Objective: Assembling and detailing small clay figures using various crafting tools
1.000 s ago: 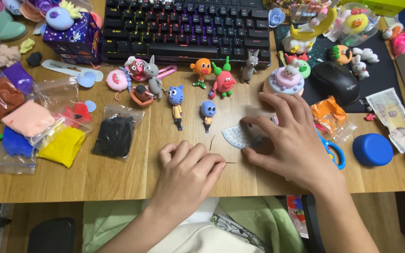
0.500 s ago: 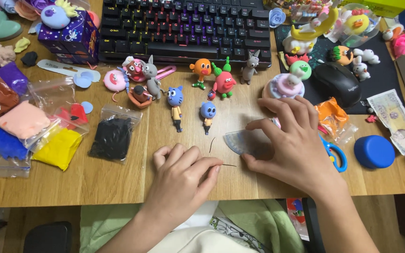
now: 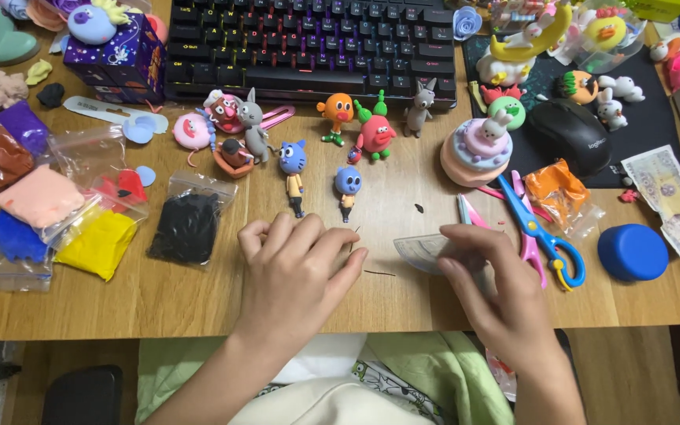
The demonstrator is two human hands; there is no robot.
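My left hand (image 3: 297,271) rests palm down on the wooden desk (image 3: 198,299), fingers curled, fingertips beside a thin black clay strand (image 3: 378,273). My right hand (image 3: 493,295) presses its fingertips on a clear plastic protractor-like ruler (image 3: 423,250) lying flat on the desk. Just beyond my hands stand two small blue-headed clay figures (image 3: 293,175) (image 3: 347,189). A tiny black clay bit (image 3: 419,208) lies near them.
Bags of clay lie at the left: black (image 3: 188,224), yellow (image 3: 97,242), pink (image 3: 37,195), blue (image 3: 17,240). More clay figures (image 3: 375,132) stand before a keyboard (image 3: 308,39). Blue and pink scissors (image 3: 541,236), an orange bag (image 3: 556,189), a blue lid (image 3: 631,252), a mouse (image 3: 570,134) and a cake figure (image 3: 474,149) sit at the right.
My right hand has drawn back toward the desk's front edge, uncovering the scissors and sliding along the ruler. My left hand has shifted slightly forward; the view moved a little.
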